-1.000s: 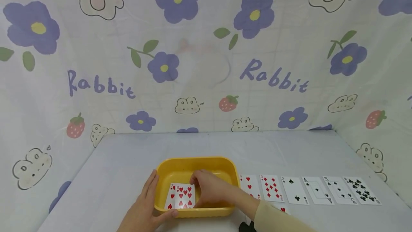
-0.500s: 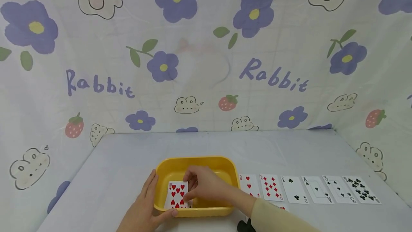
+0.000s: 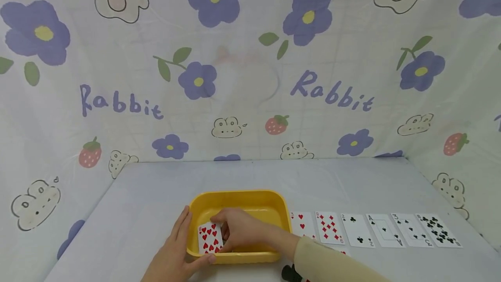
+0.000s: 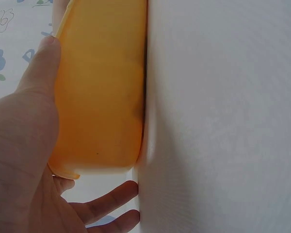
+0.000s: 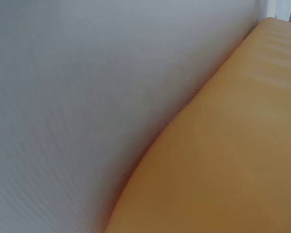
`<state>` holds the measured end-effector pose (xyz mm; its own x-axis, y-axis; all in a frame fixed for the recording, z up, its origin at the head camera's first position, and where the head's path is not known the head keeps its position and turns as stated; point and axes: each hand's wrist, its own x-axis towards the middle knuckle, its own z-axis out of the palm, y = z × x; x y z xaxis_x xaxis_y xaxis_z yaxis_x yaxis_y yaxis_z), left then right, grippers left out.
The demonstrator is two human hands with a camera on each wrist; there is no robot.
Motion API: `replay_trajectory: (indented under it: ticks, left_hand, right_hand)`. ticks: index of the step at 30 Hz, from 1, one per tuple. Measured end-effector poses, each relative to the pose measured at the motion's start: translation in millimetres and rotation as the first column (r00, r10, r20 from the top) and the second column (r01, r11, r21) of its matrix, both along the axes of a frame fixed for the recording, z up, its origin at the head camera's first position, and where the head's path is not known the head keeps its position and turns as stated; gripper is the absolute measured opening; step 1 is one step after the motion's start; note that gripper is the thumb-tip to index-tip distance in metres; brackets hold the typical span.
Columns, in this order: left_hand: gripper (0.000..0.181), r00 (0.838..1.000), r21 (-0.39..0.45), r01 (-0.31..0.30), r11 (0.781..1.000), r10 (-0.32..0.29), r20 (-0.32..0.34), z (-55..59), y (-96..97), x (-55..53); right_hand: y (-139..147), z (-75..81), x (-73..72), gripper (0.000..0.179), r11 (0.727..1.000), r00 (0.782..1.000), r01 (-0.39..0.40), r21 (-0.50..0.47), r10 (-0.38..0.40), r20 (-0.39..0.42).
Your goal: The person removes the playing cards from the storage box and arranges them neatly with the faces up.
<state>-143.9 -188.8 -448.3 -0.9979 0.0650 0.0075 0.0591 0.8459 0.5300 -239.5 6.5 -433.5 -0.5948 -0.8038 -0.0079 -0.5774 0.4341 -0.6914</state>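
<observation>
A yellow plastic bin [image 3: 239, 258] sits on the white table near its front. Inside it, at the left end, a ten of hearts playing card [image 3: 210, 238] lies face up. My right hand [image 3: 244, 231] reaches into the bin and pinches this card at its right edge, thumb at the near corner and forefinger at the far one. My left hand [image 3: 176, 249] steadies the bin's front left corner, its thumb on the front rim and its straight fingers along the left side. The left wrist view shows the bin's outer wall [image 4: 99, 97] beside the spread fingers. The right hand is hidden in its wrist view.
Right of the bin, several face-up playing cards lie in a row, from a three of hearts [image 3: 301, 224] to an eight of clubs [image 3: 440, 230]. More cards are partly hidden under the right sleeve [image 3: 332, 260]. A patterned sheet [image 3: 250, 55] hangs behind the table.
My right hand has moved left inside the bin, bringing the ten of hearts to the left end and covering less of the bin's right side. The left hand has stayed in place.
</observation>
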Motion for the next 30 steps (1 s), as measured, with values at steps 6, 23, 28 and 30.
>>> replay_trajectory:
  ticks: [6,23,28,30]
  left_hand:
    - [0.121,1.000,0.005,0.006,1.000,-0.006,-0.001,-0.5,-0.8,0.3]
    - [0.122,1.000,0.001,-0.003,1.000,0.003,0.001,-1.2,-1.3,-1.0]
    - [0.121,1.000,-0.005,0.004,1.000,-0.004,-0.013,-2.0,-2.1,-0.6]
    - [0.121,1.000,-0.006,0.006,1.000,-0.006,-0.023,-2.0,-2.4,-0.2]
  right_hand:
    - [-0.9,-2.9,-1.2,0.073,0.999,0.999,-0.034,0.029,0.035,-0.030]
    - [2.8,-3.1,1.1,0.083,0.999,0.997,0.034,0.010,-0.033,-0.076]
    - [9.3,2.2,2.2,0.084,0.994,0.994,0.092,-0.055,-0.095,-0.052]
    - [14.6,7.8,2.9,0.083,0.991,0.992,0.106,-0.079,-0.111,-0.056]
